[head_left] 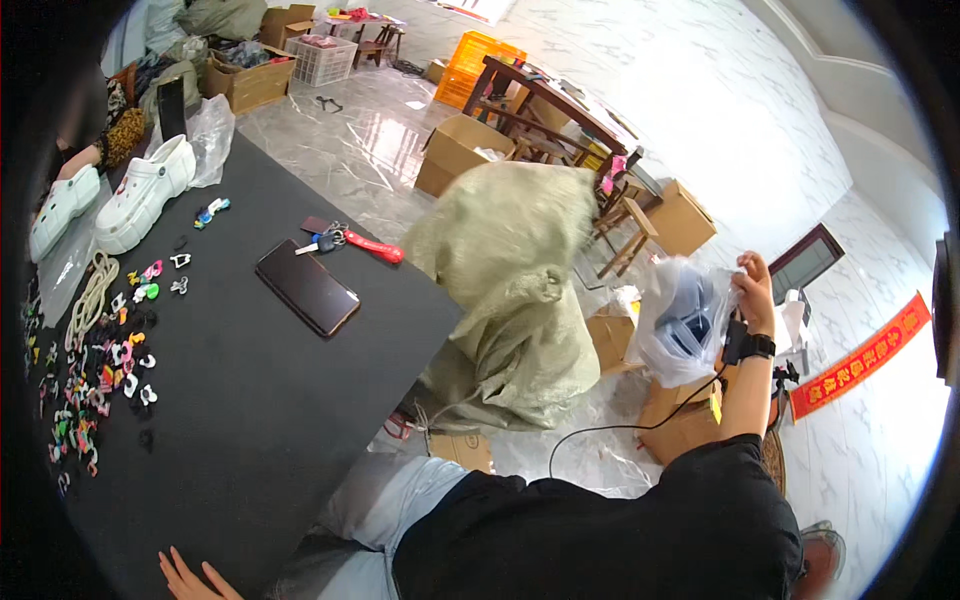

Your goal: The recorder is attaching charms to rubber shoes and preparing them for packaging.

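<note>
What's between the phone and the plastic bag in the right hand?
In the head view, a big greenish sack and a cardboard box show between phone and bag.

Bare right hand [757, 290] raised — bare left hand [196, 586] low.
Right arm [748, 400] in short black sleeve extends outward, fingers curled closed — left fingers splayed, pointing forward.

Black top [600, 540], pale jeans [400, 495], wristband [758, 347]
</note>
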`<state>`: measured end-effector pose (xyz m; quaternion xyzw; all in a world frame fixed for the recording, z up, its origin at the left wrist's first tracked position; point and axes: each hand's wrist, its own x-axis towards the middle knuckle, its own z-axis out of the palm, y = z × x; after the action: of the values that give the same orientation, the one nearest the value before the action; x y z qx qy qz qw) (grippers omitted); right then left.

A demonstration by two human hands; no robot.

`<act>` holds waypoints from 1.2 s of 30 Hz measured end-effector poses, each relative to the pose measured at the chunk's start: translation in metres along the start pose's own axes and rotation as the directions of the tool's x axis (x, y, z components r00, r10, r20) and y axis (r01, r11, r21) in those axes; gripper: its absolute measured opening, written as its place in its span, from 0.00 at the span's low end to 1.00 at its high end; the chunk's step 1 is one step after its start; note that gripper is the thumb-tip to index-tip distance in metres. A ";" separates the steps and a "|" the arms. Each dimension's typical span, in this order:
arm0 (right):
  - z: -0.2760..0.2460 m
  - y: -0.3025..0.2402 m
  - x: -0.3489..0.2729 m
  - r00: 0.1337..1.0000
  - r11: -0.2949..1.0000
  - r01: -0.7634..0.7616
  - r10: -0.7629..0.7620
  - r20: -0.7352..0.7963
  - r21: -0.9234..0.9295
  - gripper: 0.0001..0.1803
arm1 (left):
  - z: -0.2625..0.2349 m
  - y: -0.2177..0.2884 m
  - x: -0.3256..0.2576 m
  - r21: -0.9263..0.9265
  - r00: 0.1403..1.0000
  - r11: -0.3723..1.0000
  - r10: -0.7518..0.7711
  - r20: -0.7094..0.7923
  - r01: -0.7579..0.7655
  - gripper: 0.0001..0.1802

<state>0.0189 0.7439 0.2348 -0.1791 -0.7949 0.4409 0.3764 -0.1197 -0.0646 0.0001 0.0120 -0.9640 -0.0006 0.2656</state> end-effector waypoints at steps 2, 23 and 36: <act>0.024 -0.029 0.007 0.989 0.983 0.128 -0.117 -0.087 0.132 0.25 | 0.004 0.000 0.000 0.005 1.000 1.000 -0.001 -0.007 0.001 0.24; 0.598 -0.374 -0.137 -0.416 0.470 -0.197 -0.835 0.361 0.861 0.33 | -0.034 -0.015 -0.061 -0.815 0.916 -0.578 -0.309 0.257 0.034 0.32; 0.598 -0.379 -0.295 -0.684 0.227 -0.260 -0.730 -0.013 0.938 0.28 | -0.070 0.032 -0.021 -0.499 0.653 -0.743 -0.651 0.386 -0.446 0.39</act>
<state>-0.2233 0.0160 0.2261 0.8342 -0.4089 0.2963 -0.2216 -0.0664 -0.0317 0.0497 0.0356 -0.0908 -0.9293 0.3562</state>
